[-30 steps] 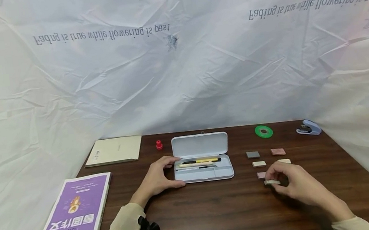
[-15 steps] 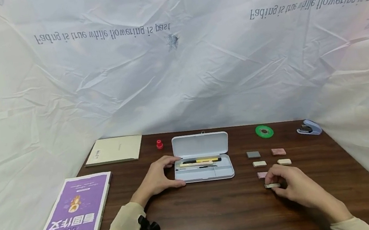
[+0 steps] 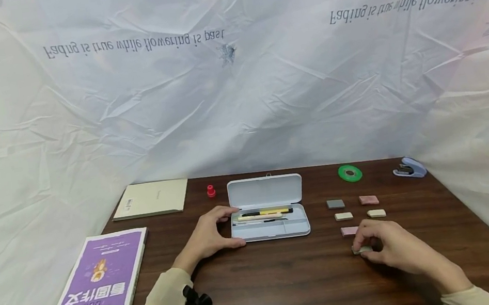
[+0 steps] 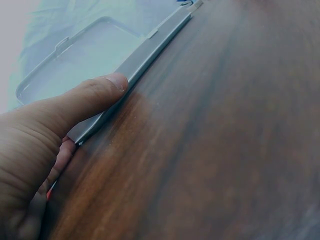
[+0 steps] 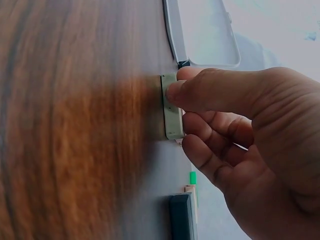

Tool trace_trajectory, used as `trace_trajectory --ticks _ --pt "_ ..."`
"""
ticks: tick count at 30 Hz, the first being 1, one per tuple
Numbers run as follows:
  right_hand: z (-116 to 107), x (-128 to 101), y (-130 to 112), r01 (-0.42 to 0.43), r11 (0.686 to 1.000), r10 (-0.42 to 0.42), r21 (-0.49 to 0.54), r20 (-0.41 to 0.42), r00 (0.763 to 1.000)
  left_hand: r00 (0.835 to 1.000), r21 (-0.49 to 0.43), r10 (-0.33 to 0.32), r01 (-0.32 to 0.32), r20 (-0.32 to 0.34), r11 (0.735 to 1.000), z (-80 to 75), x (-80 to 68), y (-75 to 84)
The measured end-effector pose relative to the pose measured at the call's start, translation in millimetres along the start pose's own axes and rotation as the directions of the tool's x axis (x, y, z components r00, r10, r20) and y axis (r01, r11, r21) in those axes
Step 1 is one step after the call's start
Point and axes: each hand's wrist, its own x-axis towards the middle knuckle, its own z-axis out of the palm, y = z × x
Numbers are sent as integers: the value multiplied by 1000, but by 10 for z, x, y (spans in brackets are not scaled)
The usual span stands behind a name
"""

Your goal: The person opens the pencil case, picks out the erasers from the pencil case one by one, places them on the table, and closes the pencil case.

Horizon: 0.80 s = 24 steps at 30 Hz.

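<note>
Under white sheeting, dark wooden table.

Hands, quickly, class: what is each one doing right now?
Left hand: fingers curled round the end of the open pencil case, holding it.
Right hand: fingers pinch a small pale eraser at the table.
</note>
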Motion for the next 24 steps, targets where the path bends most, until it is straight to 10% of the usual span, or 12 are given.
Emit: trace_trajectory --ticks 24 --pt "-96 461 -121 7 988 31 156 -243 970 1000 3 0 0 -1 1000 -2 7 3"
